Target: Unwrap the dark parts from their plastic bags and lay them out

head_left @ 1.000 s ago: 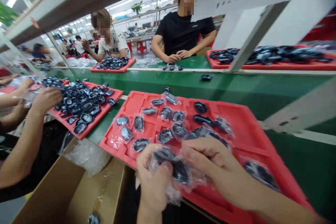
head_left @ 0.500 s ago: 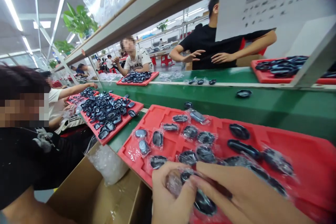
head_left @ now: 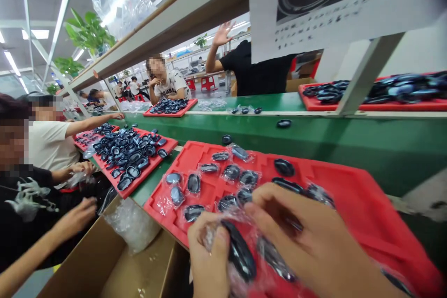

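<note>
My left hand grips a glossy dark blue oval shell together with a crinkled clear plastic bag, its thumb pressed on the shell's edge. Just to the right, my right hand has its thumb and fingers pinched on the edge of that film. Whether the shell is fully inside the bag, I cannot tell. Both hands are above the near part of a red foam tray. Bagged shells such as this one lie on the tray, and an unbagged-looking one rests near its far edge.
To the left, another red tray is heaped with loose shells. Below it stands an open cardboard box beside a bag of clear film. Co-workers sit left and across the green bench. A slanted post rises at right.
My hands have moved slightly apart, and the shell now shows more fully in my left hand. The view has shifted right. The co-worker opposite has raised a hand.
</note>
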Demonstrator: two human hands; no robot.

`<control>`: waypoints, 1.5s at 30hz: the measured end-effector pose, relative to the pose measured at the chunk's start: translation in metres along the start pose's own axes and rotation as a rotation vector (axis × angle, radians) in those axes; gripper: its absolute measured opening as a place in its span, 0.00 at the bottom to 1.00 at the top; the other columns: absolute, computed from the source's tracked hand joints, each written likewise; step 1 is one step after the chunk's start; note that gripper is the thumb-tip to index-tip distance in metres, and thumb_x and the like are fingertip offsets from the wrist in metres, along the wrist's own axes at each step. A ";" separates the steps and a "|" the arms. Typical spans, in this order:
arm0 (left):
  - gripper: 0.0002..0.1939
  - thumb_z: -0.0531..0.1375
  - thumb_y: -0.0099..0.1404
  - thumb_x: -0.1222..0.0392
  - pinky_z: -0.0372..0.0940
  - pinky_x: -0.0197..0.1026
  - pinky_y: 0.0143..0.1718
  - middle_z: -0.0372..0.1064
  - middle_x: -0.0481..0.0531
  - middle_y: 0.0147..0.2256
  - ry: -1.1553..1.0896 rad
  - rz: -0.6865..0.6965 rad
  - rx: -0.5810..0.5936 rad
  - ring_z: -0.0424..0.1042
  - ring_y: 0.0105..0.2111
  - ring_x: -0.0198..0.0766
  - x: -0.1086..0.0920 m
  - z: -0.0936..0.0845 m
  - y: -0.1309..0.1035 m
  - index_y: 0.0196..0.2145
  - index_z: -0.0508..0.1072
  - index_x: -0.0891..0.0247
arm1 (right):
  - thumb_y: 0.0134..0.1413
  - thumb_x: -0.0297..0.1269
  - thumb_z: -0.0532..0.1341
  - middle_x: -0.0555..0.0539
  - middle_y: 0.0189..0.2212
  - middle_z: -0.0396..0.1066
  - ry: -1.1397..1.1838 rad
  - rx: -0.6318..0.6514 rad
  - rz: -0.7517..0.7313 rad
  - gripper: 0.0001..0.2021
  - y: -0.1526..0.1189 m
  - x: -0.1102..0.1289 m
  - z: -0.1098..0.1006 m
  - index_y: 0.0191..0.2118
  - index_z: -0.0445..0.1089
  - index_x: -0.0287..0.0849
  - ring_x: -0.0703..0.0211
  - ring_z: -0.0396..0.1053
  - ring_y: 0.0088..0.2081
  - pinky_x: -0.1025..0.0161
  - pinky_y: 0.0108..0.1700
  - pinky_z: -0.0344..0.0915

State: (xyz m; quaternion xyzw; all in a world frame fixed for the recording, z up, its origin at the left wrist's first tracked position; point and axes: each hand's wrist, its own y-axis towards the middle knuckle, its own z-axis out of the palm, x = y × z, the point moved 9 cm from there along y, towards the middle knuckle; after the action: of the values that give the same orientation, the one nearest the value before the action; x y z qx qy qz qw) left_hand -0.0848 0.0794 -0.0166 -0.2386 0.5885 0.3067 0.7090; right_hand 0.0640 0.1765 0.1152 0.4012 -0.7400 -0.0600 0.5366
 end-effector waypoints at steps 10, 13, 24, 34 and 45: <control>0.24 0.70 0.59 0.44 0.71 0.43 0.40 0.78 0.54 0.36 0.003 0.158 -0.137 0.77 0.36 0.44 -0.020 -0.002 0.011 0.20 0.65 0.61 | 0.68 0.36 0.53 0.47 0.31 0.80 -0.270 -0.039 -0.045 0.12 0.005 -0.014 0.002 0.40 0.75 0.46 0.57 0.77 0.29 0.63 0.31 0.68; 0.25 0.71 0.57 0.43 0.70 0.43 0.46 0.79 0.57 0.39 0.020 0.107 -0.132 0.79 0.42 0.47 -0.019 -0.006 0.020 0.24 0.62 0.61 | 0.67 0.36 0.55 0.48 0.26 0.78 -0.411 -0.102 0.213 0.11 0.044 -0.067 -0.028 0.44 0.75 0.42 0.56 0.75 0.27 0.63 0.33 0.66; 0.15 0.68 0.50 0.49 0.64 0.37 0.28 0.71 0.48 0.25 -0.079 -0.104 -0.080 0.70 0.26 0.38 -0.003 -0.019 0.033 0.29 0.76 0.64 | 0.65 0.32 0.58 0.36 0.46 0.80 -0.692 0.156 0.551 0.15 0.111 -0.184 -0.040 0.54 0.74 0.34 0.52 0.78 0.46 0.63 0.49 0.69; 0.27 0.70 0.56 0.44 0.62 0.36 0.32 0.70 0.50 0.27 -0.023 0.134 -0.057 0.66 0.28 0.36 -0.033 -0.010 0.024 0.18 0.62 0.63 | 0.60 0.24 0.57 0.23 0.50 0.74 -0.751 0.298 0.400 0.15 0.117 -0.175 0.015 0.51 0.73 0.27 0.38 0.75 0.51 0.53 0.53 0.67; 0.21 0.70 0.56 0.51 0.61 0.33 0.27 0.65 0.43 0.22 0.107 0.142 -0.039 0.62 0.22 0.32 -0.038 -0.023 0.029 0.44 0.81 0.65 | 0.65 0.38 0.54 0.54 0.25 0.67 0.163 0.274 0.203 0.06 0.041 -0.030 0.040 0.41 0.65 0.43 0.63 0.65 0.26 0.67 0.29 0.61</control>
State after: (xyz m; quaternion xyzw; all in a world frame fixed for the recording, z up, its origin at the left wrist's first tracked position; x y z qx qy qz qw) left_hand -0.1264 0.0774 0.0170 -0.2259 0.6351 0.3544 0.6481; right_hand 0.0123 0.2101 0.0971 0.3974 -0.7320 0.1284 0.5383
